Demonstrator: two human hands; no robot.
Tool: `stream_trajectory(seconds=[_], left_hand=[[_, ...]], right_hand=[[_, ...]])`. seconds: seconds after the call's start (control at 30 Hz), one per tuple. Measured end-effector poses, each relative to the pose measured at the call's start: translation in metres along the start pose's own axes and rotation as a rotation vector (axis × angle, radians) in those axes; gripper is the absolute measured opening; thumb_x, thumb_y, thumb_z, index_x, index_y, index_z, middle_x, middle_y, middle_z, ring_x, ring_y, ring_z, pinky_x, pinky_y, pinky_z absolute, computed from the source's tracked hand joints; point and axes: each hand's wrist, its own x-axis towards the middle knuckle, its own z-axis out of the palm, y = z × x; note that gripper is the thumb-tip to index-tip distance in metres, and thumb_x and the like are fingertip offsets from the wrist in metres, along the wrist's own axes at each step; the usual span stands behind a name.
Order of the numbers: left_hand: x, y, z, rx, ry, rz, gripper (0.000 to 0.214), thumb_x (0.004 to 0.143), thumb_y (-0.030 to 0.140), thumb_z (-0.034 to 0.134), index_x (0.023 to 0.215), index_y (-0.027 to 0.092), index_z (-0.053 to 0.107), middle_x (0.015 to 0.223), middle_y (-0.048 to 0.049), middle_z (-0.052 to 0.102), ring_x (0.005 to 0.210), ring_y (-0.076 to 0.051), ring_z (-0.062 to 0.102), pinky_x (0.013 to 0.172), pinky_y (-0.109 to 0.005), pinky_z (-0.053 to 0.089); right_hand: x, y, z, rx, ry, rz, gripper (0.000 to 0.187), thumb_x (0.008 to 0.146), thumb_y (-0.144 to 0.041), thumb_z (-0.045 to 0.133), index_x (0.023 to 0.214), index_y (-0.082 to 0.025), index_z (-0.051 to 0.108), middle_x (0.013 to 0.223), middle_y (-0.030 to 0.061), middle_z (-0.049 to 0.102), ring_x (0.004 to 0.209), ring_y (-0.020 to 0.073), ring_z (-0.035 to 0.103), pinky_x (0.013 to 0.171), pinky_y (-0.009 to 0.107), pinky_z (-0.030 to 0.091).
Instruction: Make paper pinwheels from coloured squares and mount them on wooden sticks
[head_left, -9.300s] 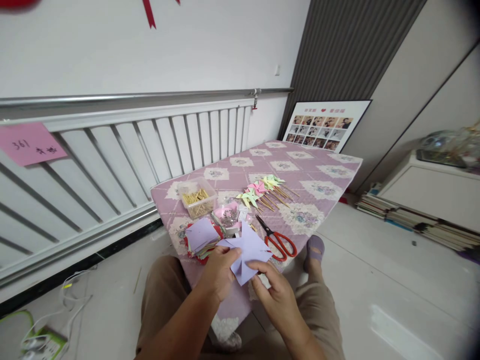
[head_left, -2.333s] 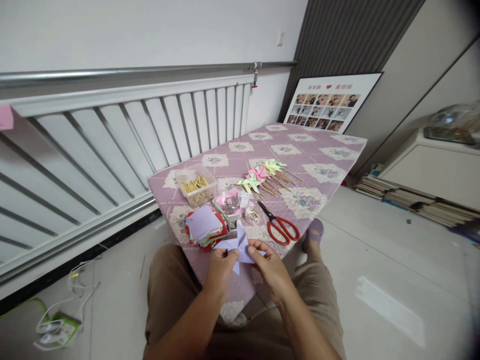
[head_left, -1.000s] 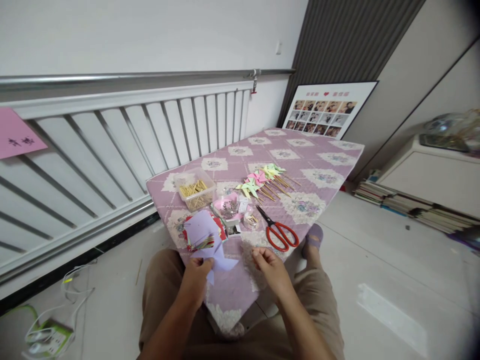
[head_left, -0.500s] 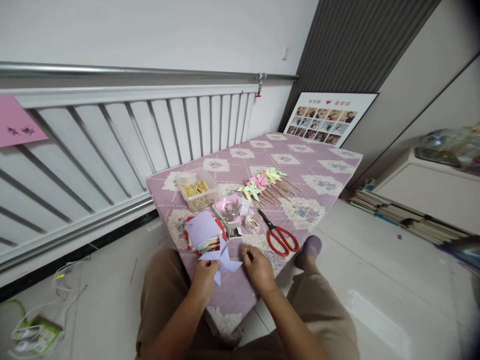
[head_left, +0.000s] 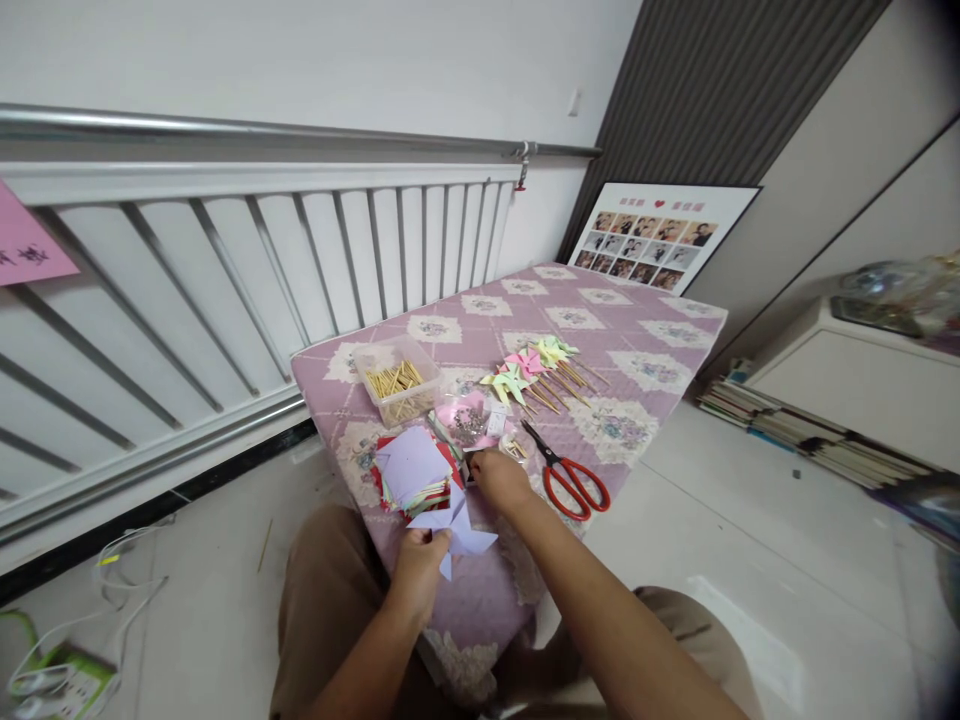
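Observation:
My left hand (head_left: 420,575) pinches a lilac paper pinwheel (head_left: 461,530) between thumb and fingers, above the near corner of the table. My right hand (head_left: 501,480) reaches forward with bent fingers into a small white box, which it mostly covers. What its fingertips grip, if anything, is hidden. Left of that hand lies a stack of coloured paper squares (head_left: 414,465), lilac on top. Just beyond it are a bag of small metal pieces (head_left: 469,425) and a small clear container with short pieces (head_left: 514,447). Red-handled scissors (head_left: 574,485) lie to its right, blades apart.
A clear plastic tub of wooden sticks (head_left: 397,385) stands at the back left. Several pinwheels on sticks (head_left: 529,365) lie further back on the patterned tablecloth (head_left: 637,335). A white radiator (head_left: 337,250) runs along the left side. A power strip (head_left: 79,680) lies on the floor.
My right hand has moved forward and left, from beside the pinwheel to the small white box. My left hand still holds the pinwheel. The view has shifted slightly.

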Motion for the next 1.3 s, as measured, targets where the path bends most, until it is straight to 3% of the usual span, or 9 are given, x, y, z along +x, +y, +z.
stream_trajectory(seconds=[0.3, 0.63, 0.8, 0.93, 1.07, 1.3], left_hand=[[-0.005, 0.006, 0.001, 0.006, 0.008, 0.006, 0.022, 0.059, 0.024, 0.070, 0.078, 0.013, 0.067, 0.070, -0.0025, 0.070, 0.058, -0.015, 0.062, 0.058, -0.026, 0.047], [0.000, -0.001, -0.001, 0.018, -0.004, 0.026, 0.027, 0.059, 0.024, 0.071, 0.082, 0.012, 0.068, 0.074, -0.0042, 0.070, 0.062, -0.016, 0.063, 0.060, -0.026, 0.048], [0.002, -0.003, -0.003, 0.036, 0.001, 0.023, 0.027, 0.060, 0.027, 0.071, 0.083, 0.012, 0.068, 0.076, -0.0042, 0.070, 0.065, -0.016, 0.063, 0.063, -0.026, 0.048], [0.000, 0.000, -0.003, 0.025, 0.000, 0.038, 0.026, 0.059, 0.025, 0.072, 0.081, 0.012, 0.068, 0.074, -0.0035, 0.070, 0.067, -0.016, 0.063, 0.064, -0.026, 0.047], [0.000, -0.001, -0.003, 0.033, 0.002, 0.019, 0.024, 0.061, 0.025, 0.070, 0.081, 0.012, 0.068, 0.071, -0.0022, 0.069, 0.062, -0.015, 0.061, 0.061, -0.025, 0.046], [0.001, -0.005, -0.004, 0.053, 0.007, 0.033, 0.026, 0.060, 0.026, 0.071, 0.082, 0.012, 0.067, 0.071, -0.0026, 0.069, 0.063, -0.015, 0.062, 0.061, -0.026, 0.046]], right_hand=[[0.014, -0.005, 0.001, -0.133, -0.120, 0.063, 0.019, 0.076, -0.015, 0.056, 0.085, -0.020, 0.072, 0.090, 0.0117, 0.074, 0.081, 0.0231, 0.069, 0.065, 0.028, 0.043], [0.011, -0.001, 0.006, -0.064, -0.037, 0.050, 0.018, 0.079, -0.019, 0.053, 0.081, -0.019, 0.071, 0.086, 0.0115, 0.074, 0.078, 0.0218, 0.067, 0.063, 0.027, 0.041], [-0.008, 0.014, -0.003, 0.035, 0.060, 0.026, 0.021, 0.082, -0.019, 0.047, 0.080, -0.017, 0.068, 0.085, 0.0103, 0.071, 0.076, 0.0176, 0.062, 0.065, 0.025, 0.038], [-0.032, 0.037, -0.007, 0.141, 0.023, -0.053, 0.014, 0.076, -0.018, 0.053, 0.067, -0.019, 0.064, 0.067, 0.0021, 0.066, 0.060, 0.0139, 0.055, 0.057, 0.022, 0.034], [-0.048, 0.052, 0.002, 0.243, 0.007, -0.093, 0.012, 0.068, -0.015, 0.058, 0.057, -0.019, 0.060, 0.058, -0.0010, 0.061, 0.053, 0.0126, 0.050, 0.054, 0.022, 0.032], [-0.069, 0.065, 0.025, 0.451, 0.164, -0.029, 0.020, 0.083, -0.022, 0.041, 0.077, -0.018, 0.060, 0.066, -0.0008, 0.058, 0.059, 0.0140, 0.052, 0.057, 0.023, 0.040]])
